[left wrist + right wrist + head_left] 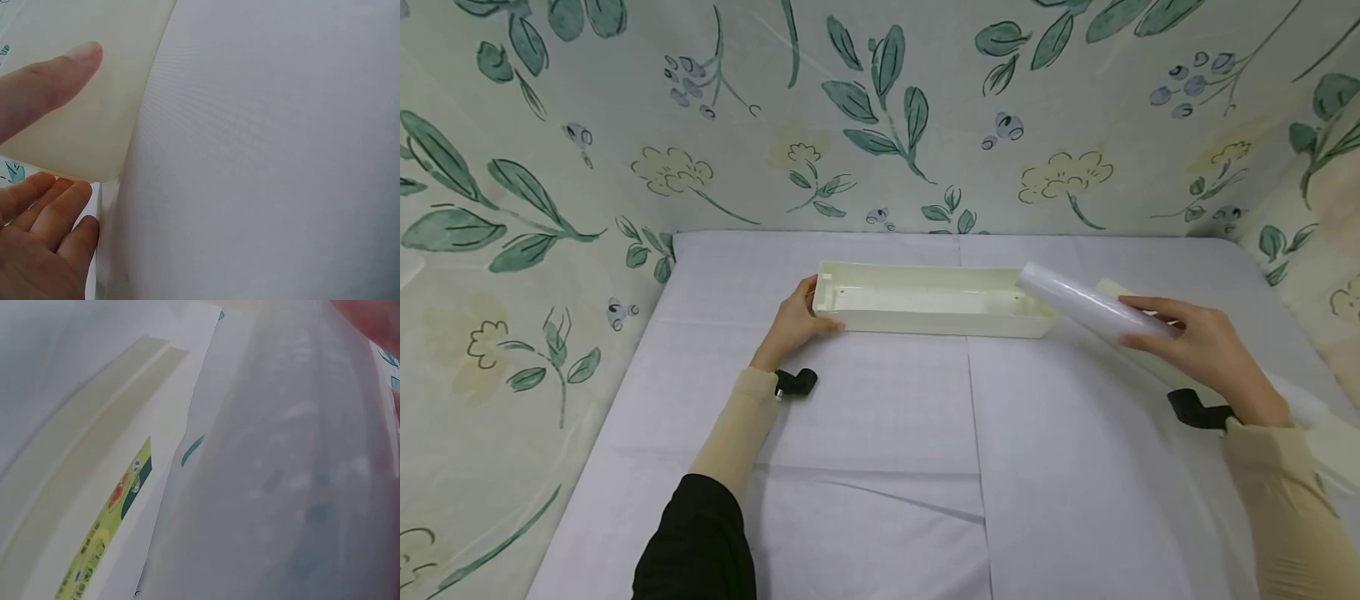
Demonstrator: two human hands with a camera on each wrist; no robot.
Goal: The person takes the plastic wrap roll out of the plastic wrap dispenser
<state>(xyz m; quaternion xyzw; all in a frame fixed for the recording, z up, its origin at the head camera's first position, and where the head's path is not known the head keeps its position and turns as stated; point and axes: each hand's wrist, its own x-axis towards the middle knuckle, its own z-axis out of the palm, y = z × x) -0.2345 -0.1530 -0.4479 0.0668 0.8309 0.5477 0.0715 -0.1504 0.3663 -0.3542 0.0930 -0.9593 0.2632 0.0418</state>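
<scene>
A long, cream plastic box (925, 322), open at the top, lies across the far middle of the table. My left hand (796, 327) grips its left end, the thumb on the front wall and the fingers at the end; the left wrist view shows the thumb flat against the box wall (119, 119). My right hand (1213, 346) holds a shiny roll of clear plastic wrap (1086, 304) by its right end. The roll is tilted, its left end over the right end of the box. In the right wrist view the roll (281, 462) fills much of the picture.
Below the roll and right arm lies a long cream strip-like piece (106, 406), possibly a lid, with a green printed label (106, 519) beside it. A creased white cloth (865, 417) covers the table. Floral fabric (850, 125) rises behind and at the sides.
</scene>
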